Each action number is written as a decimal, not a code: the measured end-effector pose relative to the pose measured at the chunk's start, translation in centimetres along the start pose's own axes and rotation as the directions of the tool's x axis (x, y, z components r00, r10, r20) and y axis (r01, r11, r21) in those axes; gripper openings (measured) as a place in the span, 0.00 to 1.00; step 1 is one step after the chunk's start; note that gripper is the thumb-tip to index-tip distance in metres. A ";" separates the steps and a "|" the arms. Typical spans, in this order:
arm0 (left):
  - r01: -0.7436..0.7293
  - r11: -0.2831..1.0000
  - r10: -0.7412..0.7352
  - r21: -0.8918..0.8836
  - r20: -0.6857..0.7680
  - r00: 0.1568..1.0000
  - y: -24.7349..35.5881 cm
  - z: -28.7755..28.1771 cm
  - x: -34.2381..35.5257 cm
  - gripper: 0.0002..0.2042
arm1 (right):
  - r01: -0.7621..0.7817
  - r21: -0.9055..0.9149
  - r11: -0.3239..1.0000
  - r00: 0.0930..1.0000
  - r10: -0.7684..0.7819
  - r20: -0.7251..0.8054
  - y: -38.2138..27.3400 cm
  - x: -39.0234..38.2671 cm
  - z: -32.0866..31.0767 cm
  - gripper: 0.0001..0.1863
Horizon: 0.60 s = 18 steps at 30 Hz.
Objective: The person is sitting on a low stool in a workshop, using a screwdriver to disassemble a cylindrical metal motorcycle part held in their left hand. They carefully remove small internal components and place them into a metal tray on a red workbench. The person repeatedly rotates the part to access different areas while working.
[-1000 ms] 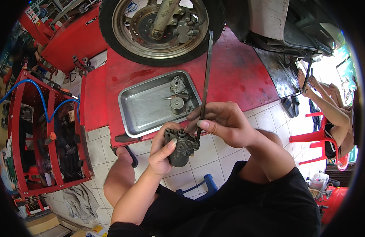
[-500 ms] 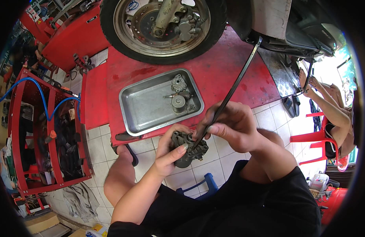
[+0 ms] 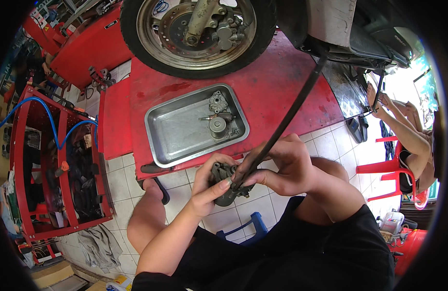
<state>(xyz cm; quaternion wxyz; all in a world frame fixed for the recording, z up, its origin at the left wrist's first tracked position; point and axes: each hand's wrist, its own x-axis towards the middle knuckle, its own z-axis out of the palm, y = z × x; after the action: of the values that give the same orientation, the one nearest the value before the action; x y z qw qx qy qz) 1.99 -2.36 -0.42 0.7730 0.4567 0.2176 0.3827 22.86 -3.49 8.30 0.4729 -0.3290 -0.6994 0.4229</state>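
Note:
My left hand (image 3: pixel 206 190) is closed around a small dark cast-metal housing (image 3: pixel 225 198), thumb on its near side. It has ports and bolt lugs, like a carburetor body. My right hand (image 3: pixel 290 167) grips a long dark slender rod (image 3: pixel 299 99) close to its lower end, thumb and fingers pinched together. That lower end meets the top of the housing, but my fingertips hide the exact contact. From there the rod slants up and right toward the motorbike. Beyond my hands, a metal tray (image 3: pixel 173 128) holds a round metal cap (image 3: pixel 217 127), a small cast piece (image 3: pixel 217 101) and screws.
The tray sits on a red platform (image 3: pixel 287 72) under the motorbike's front wheel (image 3: pixel 199 72). A red tool cart (image 3: pixel 69 194) with a blue hose (image 3: pixel 52 116) stands at left. A blue stool (image 3: pixel 255 225) is below me. Another person sits on a red chair (image 3: pixel 388 172) at right.
My right hand has shifted slightly down, its fingertips closer in on the housing. The rod's upper end has swung a little and looks thicker. My left hand stays in place.

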 end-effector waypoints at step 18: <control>-0.013 0.998 0.010 0.065 0.045 0.999 0.0 0.4 -0.2 0.24 | -0.052 0.278 0.959 0.998 0.061 -0.026 -0.1 0.0 -0.6 0.07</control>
<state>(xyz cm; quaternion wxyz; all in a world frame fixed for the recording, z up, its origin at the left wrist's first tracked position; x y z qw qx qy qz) 2.17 -2.69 -0.28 0.7603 0.4911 0.2101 0.3696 23.45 -3.32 8.50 0.5138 -0.2866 -0.6156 0.5243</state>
